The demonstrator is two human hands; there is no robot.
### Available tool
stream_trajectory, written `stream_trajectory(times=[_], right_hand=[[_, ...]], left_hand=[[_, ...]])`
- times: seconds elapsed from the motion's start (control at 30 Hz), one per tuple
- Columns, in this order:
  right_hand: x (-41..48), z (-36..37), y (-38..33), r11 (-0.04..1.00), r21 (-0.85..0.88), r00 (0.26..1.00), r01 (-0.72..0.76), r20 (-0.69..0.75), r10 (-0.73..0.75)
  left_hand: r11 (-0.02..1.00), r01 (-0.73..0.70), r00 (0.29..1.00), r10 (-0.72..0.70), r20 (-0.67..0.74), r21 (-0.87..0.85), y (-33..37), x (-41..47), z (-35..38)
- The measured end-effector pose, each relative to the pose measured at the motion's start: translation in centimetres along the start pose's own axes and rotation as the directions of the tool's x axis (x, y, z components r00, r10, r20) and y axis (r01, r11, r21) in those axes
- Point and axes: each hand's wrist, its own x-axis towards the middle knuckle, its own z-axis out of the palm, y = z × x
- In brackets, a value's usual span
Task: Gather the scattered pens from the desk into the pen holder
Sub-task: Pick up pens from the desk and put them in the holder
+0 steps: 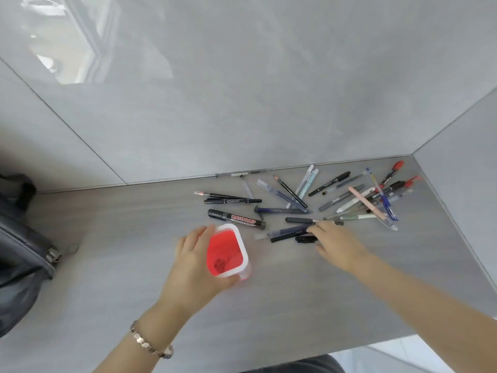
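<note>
Left hand [193, 261] curled round the pen holder [227, 251], fingers on its far rim, thumb at the near edge. Right hand [337, 242] spread flat, fingertips [313, 229] touching dark pens [289, 234], nothing gripped. Beyond, scattered pens [357, 195] fanned across the desk [134, 265], whiteboard marker [236, 219] just behind the holder.

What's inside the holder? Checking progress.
No pens in the holder yet: red floor, a dark smudge I can't identify. Left hand hides its near-left outer wall.
</note>
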Motion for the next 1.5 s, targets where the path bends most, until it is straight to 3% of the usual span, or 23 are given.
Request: stream_trajectory(times=[0.17, 0.3, 0.4, 0.5, 0.6, 0.67, 0.73, 0.8, 0.87, 0.9, 1.0, 1.1, 1.17, 1.23, 1.37, 1.5], right_hand=[[1.5, 0.0, 0.2, 0.998, 0.052, 0.998, 0.043, -0.049, -0.04], [2.7, -0.2, 0.6, 0.98, -0.122, 0.987, 0.156, 0.053, -0.15], [2.4, 0.2, 0.9, 0.936, -0.212, 0.958, 0.282, 0.014, -0.285], [1.5, 0.7, 2.0, 0.95, -0.142, 0.946, 0.277, -0.135, -0.296], [0.0, -1.4, 2.1, 0.967, 0.212, 0.954, 0.138, -0.29, -0.072], [-1.1, -4.0, 1.7, 0.825, 0.54, 0.909, 0.166, -0.408, 0.084], [-2.7, -7.0, -0.1, 0.546, 0.787, 0.837, 0.287, -0.483, 0.256], [-4.1, -8.7, -2.8, 0.24, 0.881, 0.838, 0.408, -0.465, 0.285], [-4.5, -7.4, -5.4, 0.119, 0.917, 0.892, 0.381, -0.398, 0.214], [-4.5, -6.4, -6.4, 0.136, 0.934, 0.922, 0.33, -0.35, 0.165], [-4.2, -3.8, -8.0, 0.376, 0.903, 0.969, 0.206, -0.243, 0.053], [-4.6, -3.5, -7.7, 0.468, 0.858, 0.972, 0.212, -0.235, -0.011], [-4.2, -3.9, -6.3, 0.492, 0.836, 0.944, 0.241, -0.321, 0.082], [-2.5, -3.6, -3.9, 0.552, 0.814, 0.911, 0.179, -0.349, 0.22], [1.1, -1.1, -0.1, 0.839, 0.526, 0.969, -0.144, -0.095, 0.226], [2.6, 0.5, -1.5, 0.967, 0.241, 0.996, -0.085, 0.004, 0.087]], left_hand=[[1.0, 0.02, 0.999, -0.02, -0.044, 0.011, 1.8, -1.1, 2.4], [0.998, 0.067, 0.994, -0.065, -0.087, 0.017, 2.9, -1.5, 3.9], [0.997, 0.073, 0.992, -0.071, -0.1, 0.021, 3.5, -1.7, 5.1], [0.997, 0.072, 0.989, -0.067, -0.132, 0.034, 4.0, -1.9, 6.1], [0.997, 0.066, 0.989, -0.06, -0.136, 0.038, 4.3, -2.0, 6.7], [0.998, 0.053, 0.991, -0.048, -0.125, 0.039, 4.5, -2.1, 7.0], [0.999, 0.024, 0.991, -0.02, -0.131, 0.027, 4.7, -2.0, 7.5], [1.0, 0.005, 0.992, -0.003, -0.123, 0.02, 5.0, -1.9, 8.0], [1.0, -0.016, 0.994, 0.018, -0.104, 0.025, 5.0, -1.8, 8.5], [0.999, -0.035, 0.994, 0.039, -0.1, 0.037, 4.9, -1.7, 8.6], [0.995, -0.078, 0.992, 0.083, -0.094, 0.065, 4.2, -1.6, 8.8], [0.994, -0.099, 0.986, 0.106, -0.129, 0.055, 3.7, -1.6, 8.9], [0.994, -0.104, 0.983, 0.108, -0.149, 0.038, 3.6, -1.6, 9.1], [0.995, -0.096, 0.985, 0.099, -0.14, 0.024, 3.7, -1.6, 9.0], [0.993, -0.113, 0.983, 0.119, -0.141, 0.044, 3.6, -1.6, 8.8], [0.993, -0.108, 0.986, 0.114, -0.12, 0.054, 3.6, -1.5, 8.8]])
